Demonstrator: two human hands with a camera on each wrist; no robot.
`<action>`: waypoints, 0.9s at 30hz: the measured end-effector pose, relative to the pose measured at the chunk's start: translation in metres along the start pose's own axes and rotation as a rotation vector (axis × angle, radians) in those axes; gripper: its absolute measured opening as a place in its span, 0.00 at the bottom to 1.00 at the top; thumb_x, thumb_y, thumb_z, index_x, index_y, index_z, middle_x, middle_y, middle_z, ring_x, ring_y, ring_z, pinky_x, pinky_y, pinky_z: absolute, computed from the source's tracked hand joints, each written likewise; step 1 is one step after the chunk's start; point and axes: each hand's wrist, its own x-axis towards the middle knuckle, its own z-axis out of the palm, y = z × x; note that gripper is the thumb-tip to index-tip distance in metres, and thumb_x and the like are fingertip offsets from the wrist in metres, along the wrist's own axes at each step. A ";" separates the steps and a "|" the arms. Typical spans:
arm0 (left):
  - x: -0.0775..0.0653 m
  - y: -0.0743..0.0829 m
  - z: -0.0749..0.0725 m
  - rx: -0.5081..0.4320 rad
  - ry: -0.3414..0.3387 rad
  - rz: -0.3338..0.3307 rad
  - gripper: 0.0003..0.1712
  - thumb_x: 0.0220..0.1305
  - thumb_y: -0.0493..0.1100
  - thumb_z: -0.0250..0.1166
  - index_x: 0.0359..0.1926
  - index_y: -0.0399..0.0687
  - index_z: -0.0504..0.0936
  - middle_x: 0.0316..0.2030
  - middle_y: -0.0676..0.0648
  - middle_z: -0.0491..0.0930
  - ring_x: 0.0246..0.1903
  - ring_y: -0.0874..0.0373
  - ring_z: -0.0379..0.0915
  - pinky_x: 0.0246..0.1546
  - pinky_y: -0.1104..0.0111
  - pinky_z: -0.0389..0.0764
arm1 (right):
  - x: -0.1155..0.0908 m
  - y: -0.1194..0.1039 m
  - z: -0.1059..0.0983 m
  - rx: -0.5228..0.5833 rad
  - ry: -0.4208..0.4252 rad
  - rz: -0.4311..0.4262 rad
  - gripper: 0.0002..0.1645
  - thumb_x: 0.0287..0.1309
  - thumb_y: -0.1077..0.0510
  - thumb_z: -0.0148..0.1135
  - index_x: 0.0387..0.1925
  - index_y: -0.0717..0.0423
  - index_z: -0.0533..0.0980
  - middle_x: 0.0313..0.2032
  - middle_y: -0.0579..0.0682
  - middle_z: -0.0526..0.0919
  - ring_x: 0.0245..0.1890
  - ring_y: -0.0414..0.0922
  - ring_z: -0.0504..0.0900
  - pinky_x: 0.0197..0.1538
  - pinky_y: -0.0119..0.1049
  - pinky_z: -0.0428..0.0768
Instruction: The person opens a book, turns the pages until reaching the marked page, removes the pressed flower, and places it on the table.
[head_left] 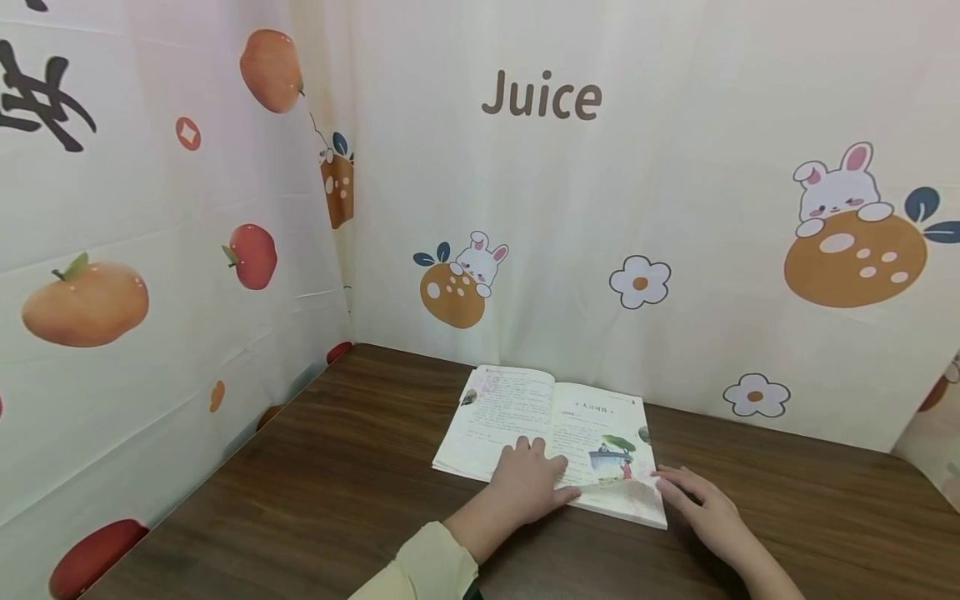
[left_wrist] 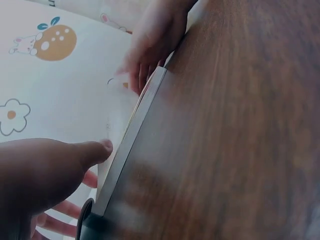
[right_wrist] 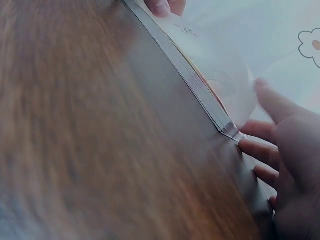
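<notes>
A book (head_left: 517,417) lies open on the brown tabletop, printed text on both pages and a coloured picture on the right-hand one. My left hand (head_left: 528,479) rests across its lower middle, fingers spread over the pages and thumb near the bottom edge. At the lower right corner of the book is my right hand (head_left: 705,508). In the right wrist view, the right hand's fingers (right_wrist: 260,150) touch the book's corner, while its thumb is beside a lifted, bent page (right_wrist: 215,55). The left thumb (left_wrist: 92,152) lies on the page in the left wrist view.
The wooden table (head_left: 315,467) reaches back to a pale curtain (head_left: 570,208) printed with rabbits, oranges and flowers. Another printed sheet (head_left: 172,192) hangs along the table's left edge. The book's far edge is near the back curtain.
</notes>
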 end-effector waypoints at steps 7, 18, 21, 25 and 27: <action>0.000 0.001 -0.001 -0.043 0.023 -0.011 0.22 0.53 0.60 0.56 0.47 0.60 0.79 0.34 0.49 0.73 0.33 0.54 0.66 0.30 0.61 0.68 | -0.001 -0.002 -0.003 0.052 -0.010 -0.005 0.33 0.71 0.43 0.31 0.60 0.63 0.69 0.61 0.69 0.63 0.63 0.68 0.53 0.56 0.65 0.54; 0.003 -0.001 -0.002 -0.030 0.087 -0.056 0.19 0.57 0.59 0.60 0.43 0.55 0.79 0.29 0.51 0.75 0.28 0.56 0.68 0.27 0.64 0.69 | -0.002 -0.002 -0.003 0.105 0.015 -0.025 0.34 0.71 0.43 0.32 0.60 0.65 0.67 0.61 0.69 0.63 0.63 0.68 0.52 0.58 0.64 0.53; 0.004 -0.005 -0.003 -0.096 0.113 -0.077 0.18 0.58 0.57 0.59 0.44 0.54 0.79 0.30 0.51 0.77 0.27 0.56 0.71 0.24 0.66 0.69 | -0.003 -0.002 -0.003 0.091 0.020 -0.017 0.33 0.71 0.43 0.33 0.60 0.64 0.68 0.61 0.69 0.62 0.63 0.69 0.52 0.57 0.65 0.52; 0.006 -0.011 -0.005 -0.232 0.152 -0.120 0.19 0.58 0.55 0.57 0.46 0.51 0.79 0.30 0.51 0.78 0.25 0.57 0.73 0.20 0.67 0.69 | -0.003 -0.002 -0.002 0.073 0.024 -0.017 0.32 0.71 0.44 0.33 0.60 0.63 0.68 0.61 0.69 0.63 0.63 0.69 0.52 0.56 0.65 0.52; 0.006 -0.016 -0.006 -0.319 0.178 -0.152 0.18 0.58 0.53 0.56 0.41 0.47 0.80 0.26 0.51 0.77 0.21 0.58 0.71 0.17 0.68 0.68 | -0.003 -0.002 -0.002 0.067 0.023 -0.018 0.32 0.71 0.44 0.34 0.60 0.63 0.68 0.61 0.69 0.63 0.63 0.69 0.52 0.56 0.66 0.52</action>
